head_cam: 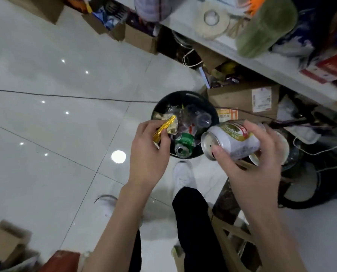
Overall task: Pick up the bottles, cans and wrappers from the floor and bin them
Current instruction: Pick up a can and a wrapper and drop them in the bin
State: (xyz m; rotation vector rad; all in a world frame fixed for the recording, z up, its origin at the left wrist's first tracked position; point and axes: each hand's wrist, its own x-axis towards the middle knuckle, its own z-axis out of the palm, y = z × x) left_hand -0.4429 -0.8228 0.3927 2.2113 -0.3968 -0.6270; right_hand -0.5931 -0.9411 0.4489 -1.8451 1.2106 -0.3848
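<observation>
White can and gold wrapper held over black bin on glossy tiled floor.
Right hand grips the can on its side, at the bin's right rim; left hand pinches the wrapper above the left rim. Bin stands on pale reflective tiles with dark grout lines and holds a green can and clear plastic. Cardboard box just behind it, under a cluttered white shelf. White shoe near the bin's front.

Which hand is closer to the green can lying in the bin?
Left. The left hand, pinching a gold wrapper, is just beside the green can at the bin rim. The right hand, gripping a white can, is farther off on the other side.
</observation>
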